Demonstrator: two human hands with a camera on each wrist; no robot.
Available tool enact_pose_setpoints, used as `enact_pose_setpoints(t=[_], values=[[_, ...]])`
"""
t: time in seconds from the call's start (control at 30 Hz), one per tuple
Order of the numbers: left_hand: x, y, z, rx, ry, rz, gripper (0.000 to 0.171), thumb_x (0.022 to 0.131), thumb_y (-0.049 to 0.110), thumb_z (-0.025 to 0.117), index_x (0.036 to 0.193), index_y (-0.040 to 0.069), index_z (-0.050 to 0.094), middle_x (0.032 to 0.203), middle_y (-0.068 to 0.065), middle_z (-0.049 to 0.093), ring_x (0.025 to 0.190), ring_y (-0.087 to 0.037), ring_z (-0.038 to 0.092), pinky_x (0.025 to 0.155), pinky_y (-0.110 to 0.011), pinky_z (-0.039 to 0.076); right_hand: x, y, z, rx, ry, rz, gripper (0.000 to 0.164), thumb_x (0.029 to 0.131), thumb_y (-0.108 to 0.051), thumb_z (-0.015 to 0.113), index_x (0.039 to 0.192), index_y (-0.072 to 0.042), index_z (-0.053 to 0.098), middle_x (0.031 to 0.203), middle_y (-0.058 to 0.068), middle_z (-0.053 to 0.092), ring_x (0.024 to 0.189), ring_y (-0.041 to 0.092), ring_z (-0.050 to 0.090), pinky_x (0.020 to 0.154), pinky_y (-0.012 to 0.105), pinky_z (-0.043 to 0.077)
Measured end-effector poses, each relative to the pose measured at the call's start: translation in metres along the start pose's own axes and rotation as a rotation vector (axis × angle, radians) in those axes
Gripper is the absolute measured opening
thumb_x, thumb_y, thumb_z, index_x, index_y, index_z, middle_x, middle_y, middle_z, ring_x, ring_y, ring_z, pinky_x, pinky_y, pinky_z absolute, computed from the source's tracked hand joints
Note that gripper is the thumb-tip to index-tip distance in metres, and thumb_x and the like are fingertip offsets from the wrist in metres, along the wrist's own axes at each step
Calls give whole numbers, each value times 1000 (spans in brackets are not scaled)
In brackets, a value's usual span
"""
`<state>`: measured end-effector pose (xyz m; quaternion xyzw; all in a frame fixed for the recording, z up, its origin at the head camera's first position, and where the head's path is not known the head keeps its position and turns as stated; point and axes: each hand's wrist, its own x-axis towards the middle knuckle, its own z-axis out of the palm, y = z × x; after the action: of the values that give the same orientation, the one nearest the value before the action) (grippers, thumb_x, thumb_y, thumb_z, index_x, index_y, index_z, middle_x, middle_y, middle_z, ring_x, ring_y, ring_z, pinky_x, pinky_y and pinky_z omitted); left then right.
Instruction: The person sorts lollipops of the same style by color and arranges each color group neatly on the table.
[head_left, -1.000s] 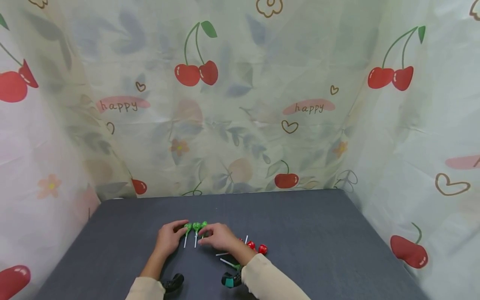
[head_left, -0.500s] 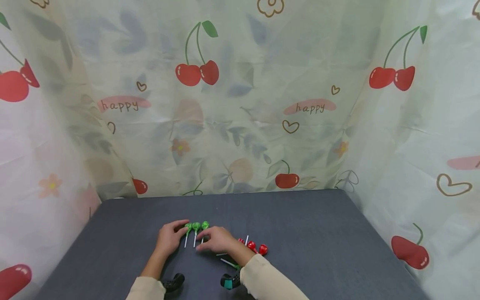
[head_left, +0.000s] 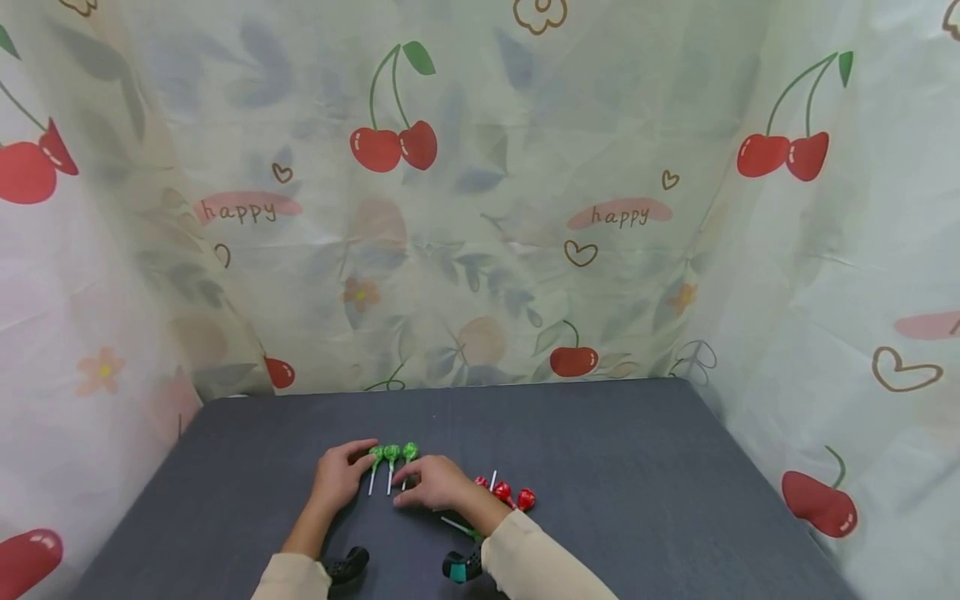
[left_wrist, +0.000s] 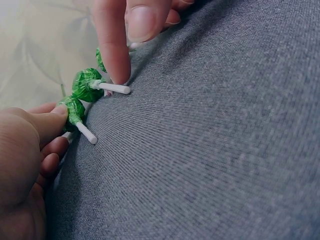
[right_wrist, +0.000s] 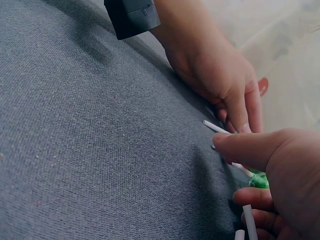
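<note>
Three green-wrapped lollipops lie in a row on the dark table. My left hand [head_left: 337, 477] holds the leftmost lollipop [left_wrist: 74, 111] by its wrapped head, thumb on one side and fingers on the other. Beside it lies the middle lollipop [head_left: 392, 452], its white stick toward me. My right hand [head_left: 437, 483] hovers at the stick of the right lollipop [head_left: 410, 451]. Its thumb and forefinger stand apart, and in the left wrist view the forefinger reaches down close to the middle lollipop's stick. Whether it touches that stick I cannot tell.
Several red lollipops [head_left: 502, 491] lie right of my right forearm, partly hidden by it. Another green lollipop [head_left: 468, 531] lies nearer me, partly under that arm. Dark bands with devices [head_left: 461, 567] sit at both wrists. Printed curtains [head_left: 480, 250] enclose the table [head_left: 600, 450].
My right hand has drawn slightly nearer and left, baring more of the right green lollipop's head. A white stick beside the right wrist is now hidden. The left hand stays put.
</note>
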<state>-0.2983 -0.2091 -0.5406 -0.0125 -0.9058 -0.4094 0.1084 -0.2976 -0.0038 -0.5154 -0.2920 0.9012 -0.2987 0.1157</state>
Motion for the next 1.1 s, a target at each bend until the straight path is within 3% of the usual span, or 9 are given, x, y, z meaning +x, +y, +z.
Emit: enact_pose_setpoints(t=[0.23,0.43,0.77,1.1], values=[[0,1,0,-7,-4,-10,28,92,11,67,120,6,70,118,-16,67,114,-36,58,96,-54,43,-1,0,-2,-4,-48,-39,27,82,-31,79,108,-24,75,78,-15,60,67,5,50,63,22,40],[0,2,0,-2,1,-7,28,92,11,67,120,6,70,118,-16,67,114,-36,58,96,-54,43,-2,0,-5,47,-59,-37,27,83,-29,78,109,-22,75,73,-13,59,62,5,50,57,21,40],[-1,3,2,-5,14,-12,28,91,11,68,119,5,70,116,-16,67,112,-36,59,95,-54,44,-8,3,-15,194,40,-43,26,84,-24,78,109,-17,75,63,-7,58,54,7,49,49,22,40],[-2,1,1,-19,6,-12,28,92,11,68,120,6,70,118,-16,66,114,-36,58,96,-52,43,-27,-3,-51,172,101,-76,31,85,-22,77,113,-10,72,75,-10,61,64,6,55,57,23,45]])
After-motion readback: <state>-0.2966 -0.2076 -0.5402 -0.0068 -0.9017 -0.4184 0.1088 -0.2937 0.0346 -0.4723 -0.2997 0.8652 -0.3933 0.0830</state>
